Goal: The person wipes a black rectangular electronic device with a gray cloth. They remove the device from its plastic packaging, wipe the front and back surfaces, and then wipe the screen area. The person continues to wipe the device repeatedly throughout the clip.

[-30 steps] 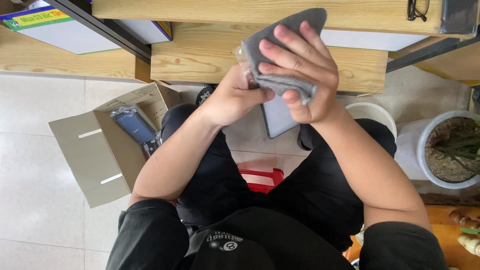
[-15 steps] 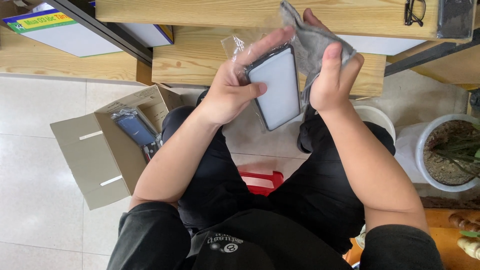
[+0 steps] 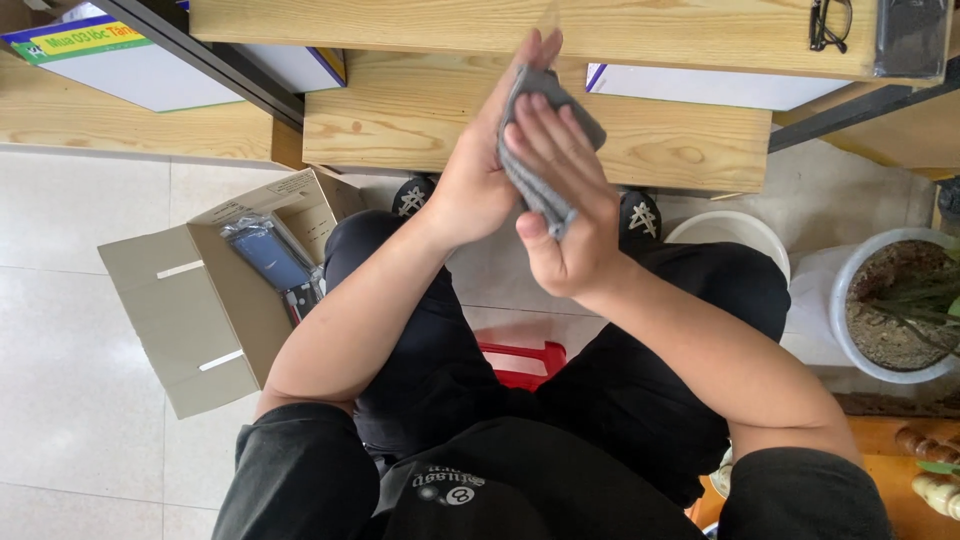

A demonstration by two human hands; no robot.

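Right over the lap, up in front of the wooden bench (image 3: 420, 120), both hands are pressed together around a grey cloth (image 3: 545, 150). Left hand (image 3: 480, 170) stands nearly upright, palm facing right, fingers (image 3: 530, 60) stretched straight up toward the bench edge. Right hand (image 3: 565, 200) lies flat against it from the other side, its fingers spread over the cloth and the thumb hooked under the lower fold. So both hands are closed on the cloth, sandwich style. If there's anything flat tucked inside, I can't tell, the cloth and palms hide it.

The cloth's long side runs diagonal, from the upper right by the bench down toward the right thumb. It sits between the palms, so neither hand is really nearer, but the right one covers more of it.

Off to the left of the bench, on the tiled floor (image 3: 80, 300), there's an open cardboard box (image 3: 190, 320) with a dark flat packet (image 3: 265, 255) inside. To the right of the bench, a white plant pot (image 3: 850, 320). A pair of glasses (image 3: 830, 22) rests on the bench top.
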